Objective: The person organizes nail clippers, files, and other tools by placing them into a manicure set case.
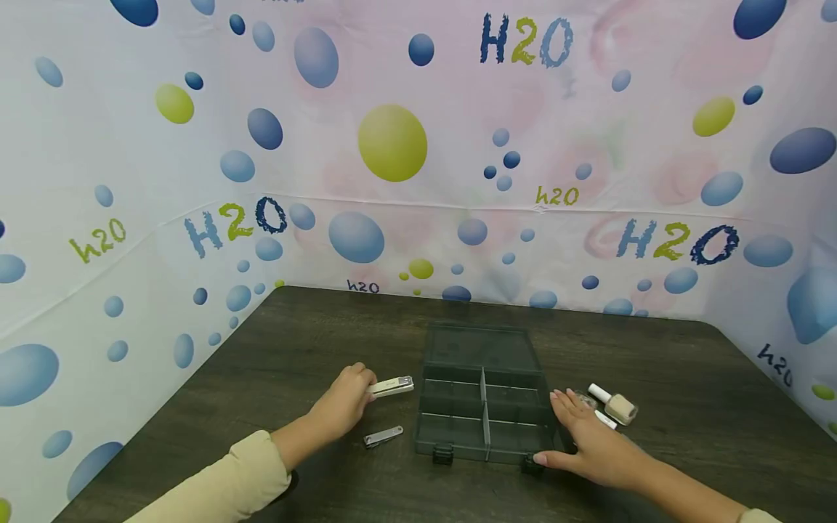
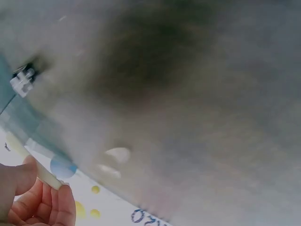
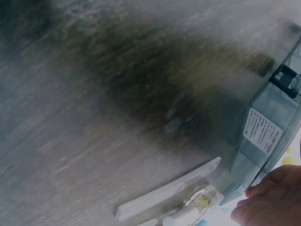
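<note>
A dark translucent organiser box [image 1: 453,434] with its lid [image 1: 480,347] raised at the back stands before me. Its four-way inside is split by pale dividers. To its left, my left hand [image 1: 343,403] pinches a cream-coloured nail clipper [image 1: 391,386] with a metal end, pointing right toward the box. Closer to me, a small silver nail clipper [image 1: 383,436] lies on the table. My right hand [image 1: 598,447] rests at the box's right side, fingers extended along the wall and thumb by the front right latch [image 1: 532,463].
Right of the box lie a beige nail polish bottle with a white cap [image 1: 620,409], a clear bottle [image 3: 205,200] with a white cap and a flat white stick [image 3: 168,188], partly behind my right hand in the head view. A printed curtain [image 1: 392,218] borders the dark table [image 1: 327,330].
</note>
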{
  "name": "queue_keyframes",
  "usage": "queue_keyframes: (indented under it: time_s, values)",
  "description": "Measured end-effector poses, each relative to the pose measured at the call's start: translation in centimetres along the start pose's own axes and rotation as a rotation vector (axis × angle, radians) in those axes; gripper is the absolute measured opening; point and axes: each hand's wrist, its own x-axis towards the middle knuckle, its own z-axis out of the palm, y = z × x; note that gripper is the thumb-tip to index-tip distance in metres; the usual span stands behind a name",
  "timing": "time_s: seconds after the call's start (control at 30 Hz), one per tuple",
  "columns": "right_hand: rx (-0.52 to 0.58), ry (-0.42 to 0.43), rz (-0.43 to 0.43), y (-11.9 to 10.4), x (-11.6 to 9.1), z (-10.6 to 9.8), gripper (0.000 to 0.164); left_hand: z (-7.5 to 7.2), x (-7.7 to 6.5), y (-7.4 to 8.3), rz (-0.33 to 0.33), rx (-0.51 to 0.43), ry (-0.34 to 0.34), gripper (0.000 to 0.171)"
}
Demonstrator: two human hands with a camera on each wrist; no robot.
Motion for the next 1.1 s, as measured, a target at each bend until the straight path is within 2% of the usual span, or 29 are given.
queue_keyframes:
  time_s: [0.13, 0.5, 0.73, 0.9, 1.0, 1.1]
  values:
    - [-0.002, -0.002, 0.001, 0.1, -0.1, -0.1, 0.101, -0.1, 0.9, 0.6, 0.023, -0.019, -0.01, 0.012]
    - [0.009, -0.023, 0.003, 0.0, -0.1, -0.3, 0.101, 0.5, 3.7, 2.6, 0.154, -0.034, 0.006, 0.011]
    - [0.019, -0.033, -0.003, -0.2, 0.1, -0.4, 0.102, 0.9, 5.7, 3.9, 0.187, -0.021, -0.054, 0.013]
    - [0.019, -0.035, -0.008, -0.2, 0.1, -0.5, 0.102, 1.4, 6.6, 4.8, 0.213, 0.06, -0.085, 0.009]
    - [0.021, -0.041, -0.006, -0.2, 0.1, -0.5, 0.103, 1.8, 7.1, 5.5, 0.207, 0.164, -0.126, 0.005]
    - [0.02, -0.042, -0.004, -0.2, 0.1, -0.5, 0.103, 2.1, 7.5, 6.4, 0.179, 0.271, -0.196, 0.003]
